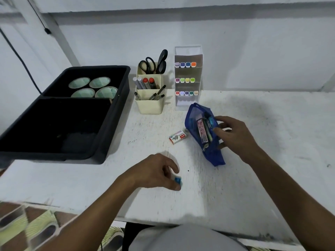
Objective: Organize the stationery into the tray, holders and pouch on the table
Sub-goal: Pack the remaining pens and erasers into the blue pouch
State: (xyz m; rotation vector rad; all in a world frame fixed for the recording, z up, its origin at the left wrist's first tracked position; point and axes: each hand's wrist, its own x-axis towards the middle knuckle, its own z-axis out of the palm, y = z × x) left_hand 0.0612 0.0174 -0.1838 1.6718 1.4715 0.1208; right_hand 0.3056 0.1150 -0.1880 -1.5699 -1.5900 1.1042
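I am pinching a small blue item between the fingers of my left hand, low over the desk near its front edge; it is too small for me to tell what it is. My right hand is gripping the blue pouch, thumb on its open mouth, holding it tilted with pens and a pink case already showing inside. A staple box is lying just left of the pouch, not yet put away. The tray, the cream holder and the clear marker rack are standing further back. My worry is the pouch: it is looking full, so pushing the blue item in could snag on the case or tip the contents out if my right grip is slackening, and my pinch is slight enough for the item to be slipping
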